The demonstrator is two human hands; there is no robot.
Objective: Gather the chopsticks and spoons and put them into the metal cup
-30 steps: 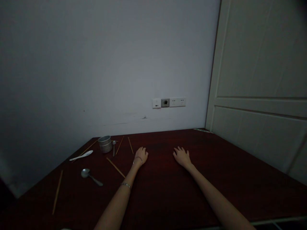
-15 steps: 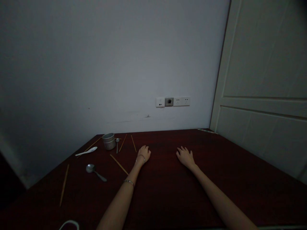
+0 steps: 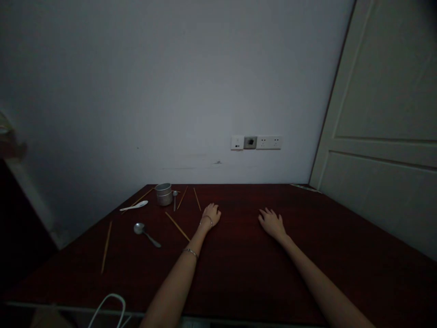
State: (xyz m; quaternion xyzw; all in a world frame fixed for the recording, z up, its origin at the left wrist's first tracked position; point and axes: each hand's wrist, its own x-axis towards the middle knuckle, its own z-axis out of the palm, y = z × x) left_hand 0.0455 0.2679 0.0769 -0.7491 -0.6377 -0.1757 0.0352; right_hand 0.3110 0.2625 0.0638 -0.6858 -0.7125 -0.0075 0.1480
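My left hand (image 3: 211, 215) lies palm down on the dark red table (image 3: 239, 269), fingers loosely out and holding nothing. To its right, my right hand (image 3: 271, 223) rests flat on the same surface with its fingers spread. Nearest my left hand are a chopstick (image 3: 177, 226) partly behind the forearm and another chopstick (image 3: 197, 199) farther back. A metal cup (image 3: 164, 194) stands upright at the back left, with a small spoon (image 3: 175, 199) beside it. A white spoon (image 3: 134, 206) and a larger metal spoon (image 3: 146, 234) lie further left.
Another chopstick (image 3: 106, 247) lies near the left edge. A white cord loop (image 3: 116, 296) rises at the front edge. Behind the table is a wall with sockets (image 3: 269, 142); a pale panelled door (image 3: 382, 150) stands to the right. A thin strip (image 3: 305, 187) lies at the back right.
The whole view has shifted, so the table and everything on it sit slightly farther right and higher. Both hands stay resting in place on the table.
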